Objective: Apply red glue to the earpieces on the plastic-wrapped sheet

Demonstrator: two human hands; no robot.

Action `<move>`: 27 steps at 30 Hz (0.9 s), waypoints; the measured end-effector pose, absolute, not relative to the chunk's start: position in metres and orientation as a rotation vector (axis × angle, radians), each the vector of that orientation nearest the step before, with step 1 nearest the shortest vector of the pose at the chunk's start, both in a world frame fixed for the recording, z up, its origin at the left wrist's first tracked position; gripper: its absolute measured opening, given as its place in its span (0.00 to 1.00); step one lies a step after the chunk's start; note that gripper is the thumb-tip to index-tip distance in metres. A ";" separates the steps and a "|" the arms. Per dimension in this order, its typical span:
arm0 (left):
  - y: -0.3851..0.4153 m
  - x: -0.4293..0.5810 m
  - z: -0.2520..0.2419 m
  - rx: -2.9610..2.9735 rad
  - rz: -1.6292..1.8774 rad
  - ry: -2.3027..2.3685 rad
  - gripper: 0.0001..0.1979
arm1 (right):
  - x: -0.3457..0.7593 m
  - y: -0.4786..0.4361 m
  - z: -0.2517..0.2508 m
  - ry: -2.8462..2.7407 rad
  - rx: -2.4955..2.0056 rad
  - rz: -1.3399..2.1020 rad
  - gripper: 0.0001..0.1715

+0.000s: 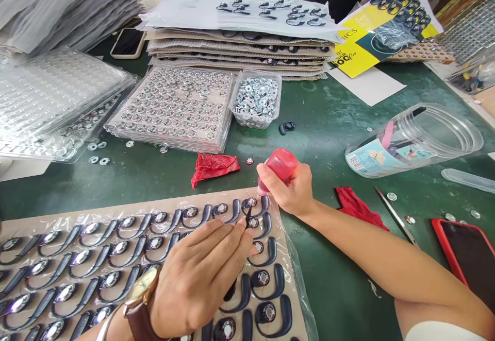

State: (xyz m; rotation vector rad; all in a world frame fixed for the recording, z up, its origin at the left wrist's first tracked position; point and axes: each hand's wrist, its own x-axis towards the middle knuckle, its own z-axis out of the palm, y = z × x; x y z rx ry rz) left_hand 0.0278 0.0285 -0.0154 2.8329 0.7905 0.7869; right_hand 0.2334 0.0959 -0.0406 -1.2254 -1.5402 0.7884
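R hand (288,192) gripping red squeeze bottle (280,165), nozzle tip (248,217) pinched in L hand (197,279) over ear-hook speaker (253,203) on card sheet (23,225), tabletop (328,124); best approach prob. steady tip, light squeeze, small dot.

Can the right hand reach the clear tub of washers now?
Probably yes: open green table lies between the right hand and the tub of washers, though that hand holds a red bottle.

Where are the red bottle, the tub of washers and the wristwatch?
red bottle (281,164): head view, its body
tub of washers (251,120): head view, front wall
wristwatch (141,283): head view, gold case
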 end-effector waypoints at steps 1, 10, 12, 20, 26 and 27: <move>0.030 0.027 -0.015 2.818 0.782 0.790 0.11 | 0.233 0.096 -0.041 -1.539 -1.223 0.792 0.20; 0.040 0.024 -0.010 2.663 0.820 0.829 0.15 | 0.232 0.094 -0.041 -1.573 -1.202 0.825 0.20; 0.044 0.025 -0.008 2.587 0.851 0.869 0.14 | 0.232 0.094 -0.040 -1.590 -1.177 0.855 0.21; 0.058 0.027 -0.004 2.330 0.898 1.171 0.05 | 0.229 0.088 -0.041 -1.615 -1.209 0.875 0.19; 0.046 0.020 0.012 2.255 1.013 1.282 0.05 | 0.236 0.091 -0.025 -1.610 -1.162 0.570 0.16; 0.040 0.014 0.019 2.274 1.048 1.304 0.05 | 0.238 0.092 -0.017 -1.709 -1.216 0.462 0.14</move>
